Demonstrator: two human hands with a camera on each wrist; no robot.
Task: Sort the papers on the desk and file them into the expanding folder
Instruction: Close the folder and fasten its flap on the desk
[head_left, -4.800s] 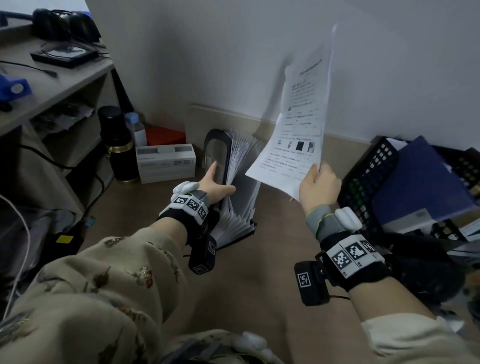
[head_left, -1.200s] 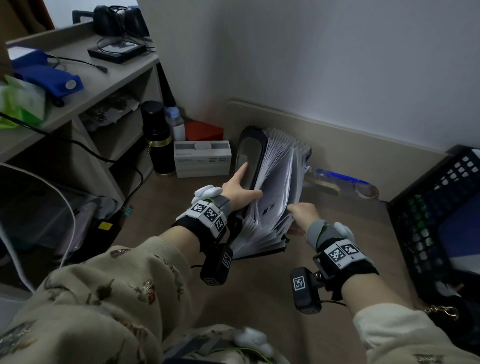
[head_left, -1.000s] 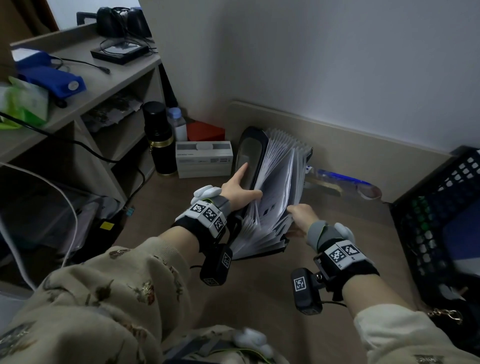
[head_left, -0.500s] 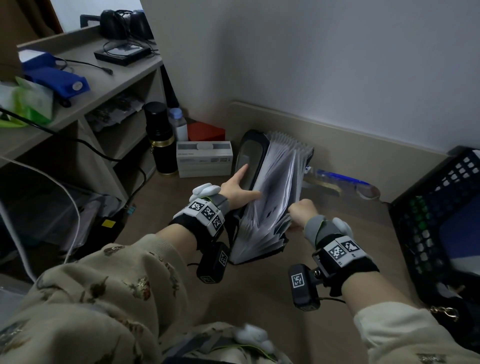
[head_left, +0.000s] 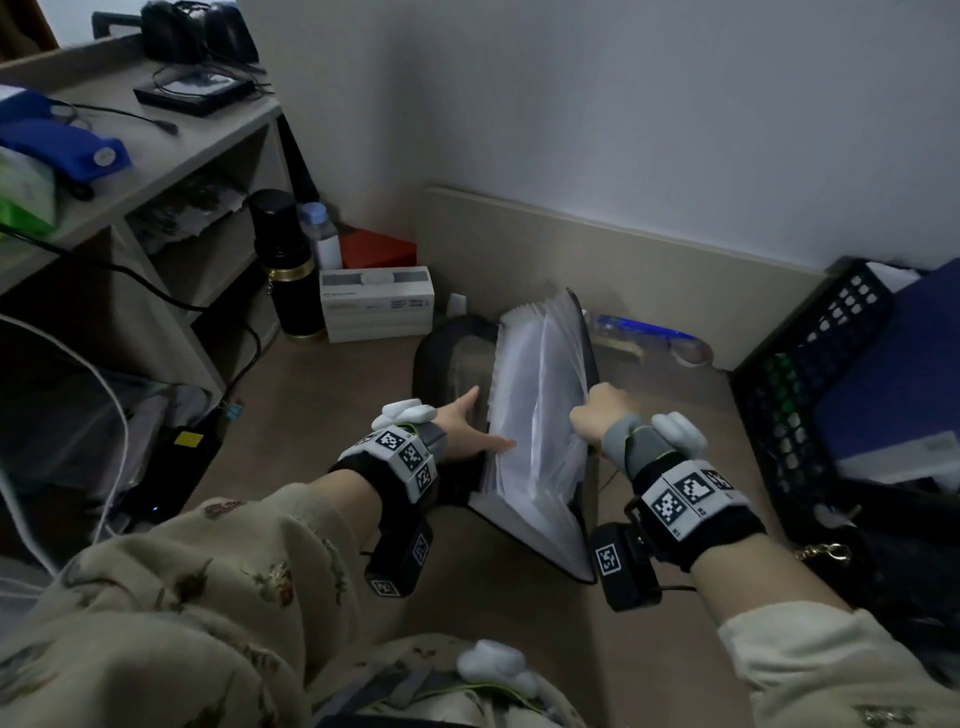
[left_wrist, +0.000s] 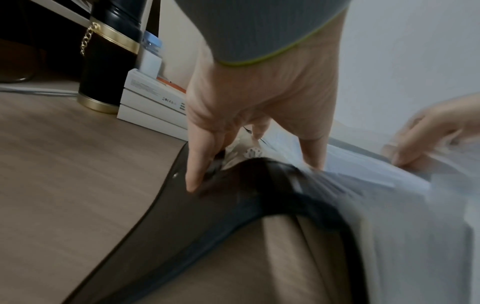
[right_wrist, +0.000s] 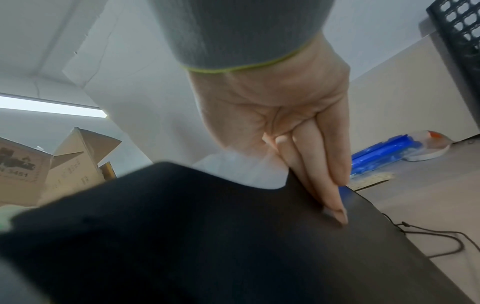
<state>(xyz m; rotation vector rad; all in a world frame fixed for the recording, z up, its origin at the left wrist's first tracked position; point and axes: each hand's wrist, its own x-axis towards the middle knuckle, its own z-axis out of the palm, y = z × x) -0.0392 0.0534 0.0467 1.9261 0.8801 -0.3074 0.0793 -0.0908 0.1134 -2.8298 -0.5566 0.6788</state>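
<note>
The black expanding folder (head_left: 452, 364) stands on the desk, fanned apart, with white papers (head_left: 535, 415) filling its pockets. My left hand (head_left: 462, 434) holds its front part: the thumb lies on the black front cover (left_wrist: 182, 226) and the fingers (left_wrist: 311, 152) reach in among the sheets. My right hand (head_left: 597, 415) pinches the top edge of the back cover (right_wrist: 207, 226), its fingers (right_wrist: 324, 185) flat along the outside. No loose sheet is in either hand.
Left of the folder stand a black flask (head_left: 285, 265), stacked white boxes (head_left: 376, 304) and a red box (head_left: 379, 249). A clear pouch with blue pens (head_left: 644, 332) lies behind it. A black mesh crate (head_left: 810, 374) holds a blue binder on the right; shelves (head_left: 156, 156) rise at left.
The printed sheet my right hand held up is no longer in it. That hand moved from the folder's near edge up to the back cover, and the pockets have spread wider.
</note>
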